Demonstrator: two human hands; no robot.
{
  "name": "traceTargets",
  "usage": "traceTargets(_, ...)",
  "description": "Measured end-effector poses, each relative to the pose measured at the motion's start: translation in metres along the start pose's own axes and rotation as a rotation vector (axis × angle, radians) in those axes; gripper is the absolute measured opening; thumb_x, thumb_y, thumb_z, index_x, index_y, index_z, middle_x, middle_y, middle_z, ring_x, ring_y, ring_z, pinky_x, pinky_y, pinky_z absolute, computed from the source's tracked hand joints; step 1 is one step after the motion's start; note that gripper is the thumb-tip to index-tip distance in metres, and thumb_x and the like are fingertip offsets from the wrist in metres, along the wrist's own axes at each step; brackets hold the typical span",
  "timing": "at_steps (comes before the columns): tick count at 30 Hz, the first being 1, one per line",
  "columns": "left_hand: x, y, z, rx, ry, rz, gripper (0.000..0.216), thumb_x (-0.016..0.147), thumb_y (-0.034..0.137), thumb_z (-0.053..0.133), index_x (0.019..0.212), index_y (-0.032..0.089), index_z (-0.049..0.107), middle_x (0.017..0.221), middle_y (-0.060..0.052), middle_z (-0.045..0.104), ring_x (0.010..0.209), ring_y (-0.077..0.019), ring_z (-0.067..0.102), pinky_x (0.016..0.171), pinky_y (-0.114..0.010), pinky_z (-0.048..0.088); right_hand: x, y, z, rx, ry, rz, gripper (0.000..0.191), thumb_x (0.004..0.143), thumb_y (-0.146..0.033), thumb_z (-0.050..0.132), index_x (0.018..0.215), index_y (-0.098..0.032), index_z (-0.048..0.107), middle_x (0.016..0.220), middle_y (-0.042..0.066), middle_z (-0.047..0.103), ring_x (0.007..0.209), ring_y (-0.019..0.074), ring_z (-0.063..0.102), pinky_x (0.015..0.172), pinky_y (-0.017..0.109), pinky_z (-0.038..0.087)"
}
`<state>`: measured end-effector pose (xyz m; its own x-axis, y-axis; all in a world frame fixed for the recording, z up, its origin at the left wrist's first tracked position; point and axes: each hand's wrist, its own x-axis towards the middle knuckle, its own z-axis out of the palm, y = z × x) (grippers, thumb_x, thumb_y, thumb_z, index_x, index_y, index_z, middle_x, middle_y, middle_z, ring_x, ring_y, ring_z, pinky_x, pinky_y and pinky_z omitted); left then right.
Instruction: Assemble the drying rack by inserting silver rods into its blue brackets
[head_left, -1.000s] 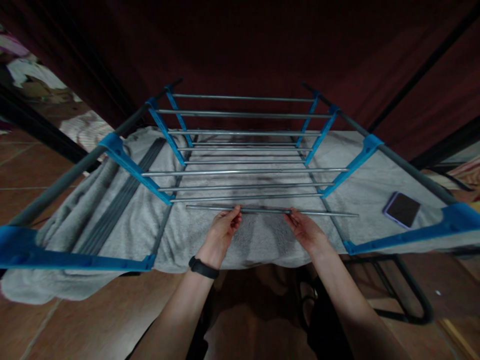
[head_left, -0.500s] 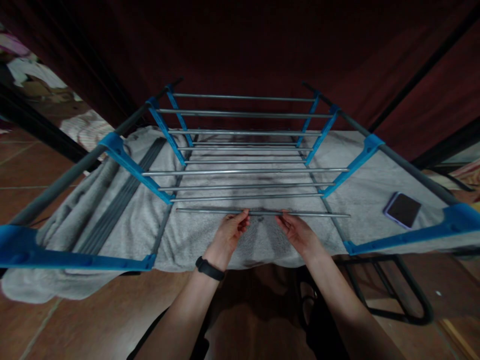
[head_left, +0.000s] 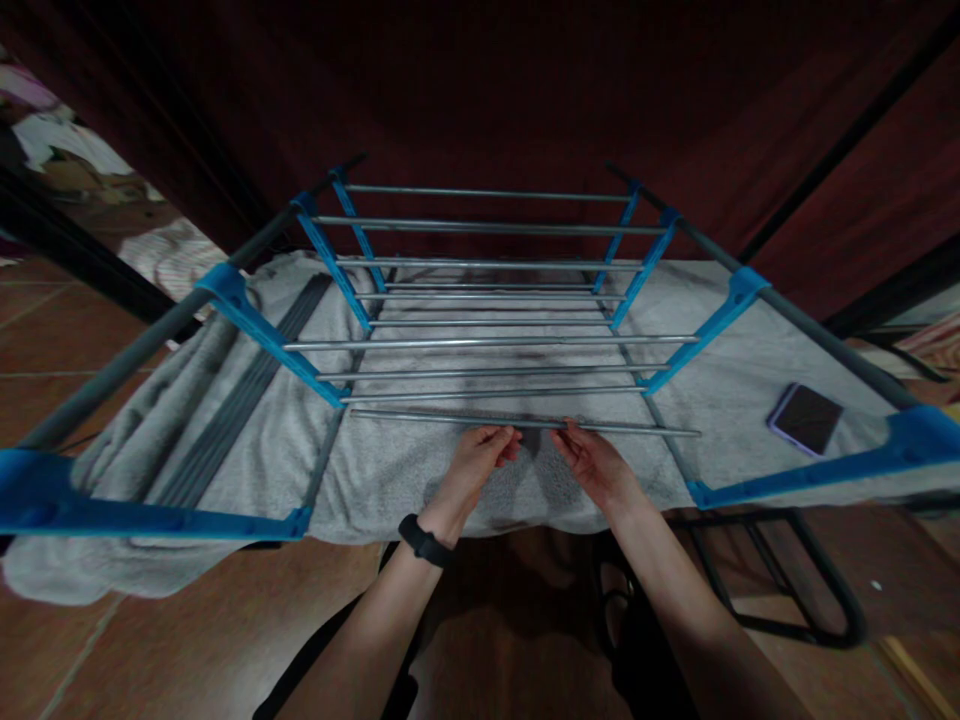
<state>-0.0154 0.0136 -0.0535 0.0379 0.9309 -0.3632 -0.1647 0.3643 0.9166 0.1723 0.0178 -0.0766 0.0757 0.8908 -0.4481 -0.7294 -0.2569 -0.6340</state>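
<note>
The rod [head_left: 536, 424] sits at 6 o'clock of the rack [head_left: 487, 342], pinched by the right hand [head_left: 595, 465]; whether the left hand [head_left: 480, 460] grips cannot be told. Holding nearer its 9 and 3 o'clock ends would likely steady it.

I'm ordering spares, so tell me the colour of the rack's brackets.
Blue; the brackets show clearly in the head view.

Thin rod [head_left: 534, 424] in right fingers [head_left: 576, 440] over grey blanket [head_left: 390, 470]
</note>
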Motion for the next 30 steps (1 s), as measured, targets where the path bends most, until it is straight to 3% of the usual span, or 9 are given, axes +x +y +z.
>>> traceTargets(4, 0.004, 0.0, 0.004, 0.108, -0.023, 0.076, 0.011, 0.08, 0.024, 0.066, 0.078, 0.017, 0.075, 0.068, -0.005, 0.068, 0.06, -0.0139, 0.057, 0.06, -0.025, 0.041, 0.0, 0.0, 0.0, 0.003, -0.007, 0.004, 0.016, 0.07, -0.006, 0.075, 0.074, -0.019, 0.066, 0.078, -0.001, 0.074, 0.075, 0.0132, 0.072, 0.08, 0.027, 0.062)
traceTargets(7, 0.004, -0.001, 0.005, 0.271, -0.023, 0.218, 0.011, 0.081, 0.019, 0.063, 0.079, 0.021, 0.074, 0.074, -0.005, 0.07, 0.067, -0.0173, 0.061, 0.066, -0.027, 0.044, 0.0, -0.001, 0.0, -0.005, -0.003, 0.01, 0.016, 0.071, -0.007, 0.075, 0.074, -0.02, 0.066, 0.078, -0.001, 0.074, 0.075, 0.0134, 0.072, 0.079, 0.027, 0.062)
traceTargets(13, -0.009, -0.003, 0.005, 0.899, -0.009, 0.577, 0.029, 0.091, 0.019, 0.051, 0.114, 0.026, 0.068, 0.109, -0.008, 0.07, 0.091, -0.0227, 0.063, 0.086, -0.035, 0.045, 0.0, -0.001, 0.001, 0.013, 0.009, -0.001, 0.017, 0.071, -0.005, 0.075, 0.074, -0.019, 0.066, 0.078, -0.001, 0.074, 0.075, 0.0121, 0.071, 0.079, 0.026, 0.062)
traceTargets(19, -0.018, 0.002, 0.006, 1.344, -0.011, 0.781, 0.036, 0.092, 0.01, 0.043, 0.123, 0.018, 0.06, 0.107, -0.01, 0.063, 0.101, -0.024, 0.057, 0.087, -0.038, 0.046, -0.002, -0.002, 0.003, -0.028, 0.005, 0.023, 0.015, 0.071, -0.007, 0.075, 0.073, -0.019, 0.067, 0.079, 0.0, 0.074, 0.073, 0.0122, 0.071, 0.076, 0.025, 0.062)
traceTargets(25, -0.02, 0.006, 0.005, 1.487, 0.095, 0.841, 0.035, 0.091, 0.01, 0.045, 0.121, 0.018, 0.06, 0.109, -0.012, 0.06, 0.104, -0.027, 0.051, 0.09, -0.043, 0.043, -0.001, -0.002, 0.002, -0.04, 0.0, 0.025, 0.015, 0.07, -0.008, 0.076, 0.072, -0.019, 0.067, 0.077, 0.0, 0.074, 0.073, 0.013, 0.071, 0.076, 0.025, 0.062)
traceTargets(30, -0.018, 0.009, 0.001, 1.56, 0.099, 0.83, 0.032, 0.091, 0.008, 0.042, 0.113, 0.018, 0.063, 0.105, -0.012, 0.06, 0.1, -0.0271, 0.053, 0.088, -0.042, 0.041, -0.001, -0.001, 0.0, -0.06, -0.017, 0.035, 0.013, 0.071, -0.008, 0.075, 0.073, -0.018, 0.067, 0.078, 0.001, 0.074, 0.074, 0.0142, 0.071, 0.074, 0.025, 0.062)
